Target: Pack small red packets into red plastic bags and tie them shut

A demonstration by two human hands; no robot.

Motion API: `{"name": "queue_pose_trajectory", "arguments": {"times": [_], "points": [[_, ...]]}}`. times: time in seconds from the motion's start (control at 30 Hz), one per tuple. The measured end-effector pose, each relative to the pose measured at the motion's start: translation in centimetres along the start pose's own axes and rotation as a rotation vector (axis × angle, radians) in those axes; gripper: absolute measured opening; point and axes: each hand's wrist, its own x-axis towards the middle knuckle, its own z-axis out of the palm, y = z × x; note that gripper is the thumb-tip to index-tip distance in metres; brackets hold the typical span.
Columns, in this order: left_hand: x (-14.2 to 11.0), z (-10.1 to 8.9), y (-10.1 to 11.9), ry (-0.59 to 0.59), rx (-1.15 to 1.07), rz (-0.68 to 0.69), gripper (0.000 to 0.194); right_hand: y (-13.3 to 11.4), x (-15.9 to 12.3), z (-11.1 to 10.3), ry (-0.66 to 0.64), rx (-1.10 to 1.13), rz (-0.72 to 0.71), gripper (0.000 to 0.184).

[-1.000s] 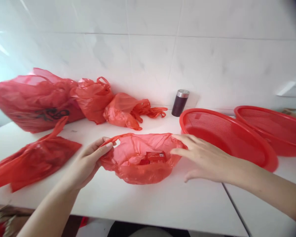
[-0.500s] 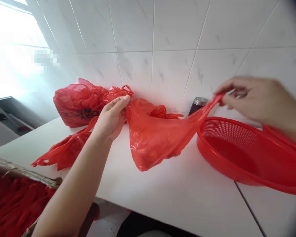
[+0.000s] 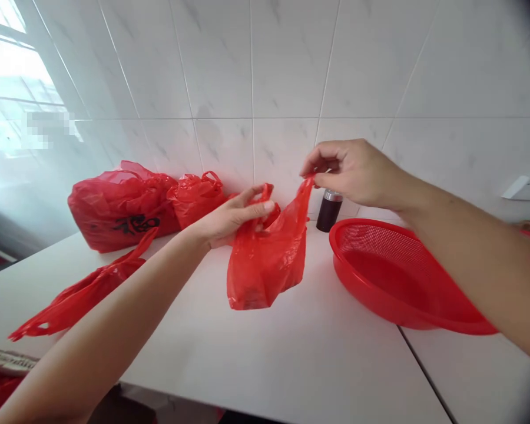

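A thin red plastic bag (image 3: 265,265) hangs between my two hands above the white table (image 3: 229,353). My left hand (image 3: 234,218) grips its left handle, thumb on top. With thumb and fingers my right hand (image 3: 340,171) pinches the other handle, raised higher. The bag's lower part has some fullness; what lies inside cannot be made out. Just under my right hand stands a dark cup with a silver lid (image 3: 330,210), partly covered by the hand. A red mesh basket (image 3: 366,288) sits below my right forearm.
Against the tiled wall stand a large red bag with black lettering (image 3: 123,212) and a smaller tied red bag (image 3: 196,197). Another red plastic bag (image 3: 83,294) lies flat beyond my left forearm. A cardboard box edge (image 3: 9,359) with red material shows at lower left.
My right hand has moved left, closer to my left hand, and the stretched bag now hangs slacker and more upright. The camera view has shifted slightly.
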Motion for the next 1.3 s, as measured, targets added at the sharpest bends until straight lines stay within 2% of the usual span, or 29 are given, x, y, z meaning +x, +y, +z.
{"name": "queue_pose_trajectory", "arguments": {"times": [0.07,0.13,0.2,0.27,0.33,0.43,0.5,0.57,0.67,0.73,0.8,0.87,0.93,1.0,1.07,1.13,1.2,1.3], "points": [[0.6,0.8,-0.3,-0.089,0.150,-0.073,0.040,-0.9,0.3,1.7,-0.088,0.161,-0.080,0.022],[1.0,1.6,-0.6,-0.142,0.258,-0.107,0.027,-1.3,0.5,3.5,-0.176,0.331,-0.143,0.023],[1.2,1.8,-1.0,-0.113,0.281,-0.123,0.023,-1.0,0.3,5.0,-0.149,0.461,-0.150,0.025],[1.0,1.6,-1.4,-0.038,0.237,-0.152,0.028,0.3,-0.3,6.0,-0.066,0.475,-0.074,0.030],[0.8,0.9,-1.8,0.002,0.169,-0.187,0.031,2.1,-1.1,6.9,-0.108,0.420,0.063,0.030],[0.5,-0.3,-2.7,-0.019,0.098,-0.234,0.037,3.7,-2.7,7.6,-0.230,0.417,0.205,0.015],[0.3,-0.7,-3.2,-0.045,0.094,-0.229,0.038,3.3,-4.0,7.7,-0.159,0.476,0.200,0.009],[0.2,-0.9,-3.4,-0.103,0.095,-0.186,0.035,1.9,-5.2,7.5,-0.131,0.553,0.152,0.008],[0.0,-0.7,-3.0,-0.213,0.180,-0.089,0.022,0.4,-6.3,7.4,-0.194,0.631,0.109,0.011],[-0.2,-0.5,-2.7,-0.243,0.331,-0.049,0.013,0.9,-6.3,8.0,-0.087,0.607,0.119,0.014],[-0.2,-0.3,-2.6,-0.248,0.497,-0.022,0.013,2.5,-6.0,9.1,-0.007,0.589,0.180,0.022],[-0.2,0.0,-3.1,-0.174,0.695,0.059,0.015,4.3,-5.7,10.6,-0.053,0.600,0.253,0.029],[-0.2,0.3,-4.0,-0.013,0.884,0.171,0.023,5.5,-5.7,12.1,-0.095,0.636,0.308,0.031],[-0.2,0.5,-5.1,0.143,0.999,0.262,0.030,6.1,-5.9,13.2,-0.100,0.723,0.319,0.030],[-0.3,0.8,-6.0,0.221,1.041,0.350,0.034,6.2,-6.1,13.6,-0.159,0.861,0.327,0.027],[-0.5,0.9,-6.6,0.253,1.059,0.442,0.038,6.1,-6.4,13.5,-0.245,0.958,0.335,0.024],[-0.8,0.9,-6.8,0.238,1.048,0.474,0.041,5.9,-6.7,13.0,-0.282,0.960,0.339,0.022],[-1.5,0.6,-6.9,0.107,1.012,0.382,0.045,5.2,-7.9,12.1,-0.238,0.789,0.304,0.025]]}}
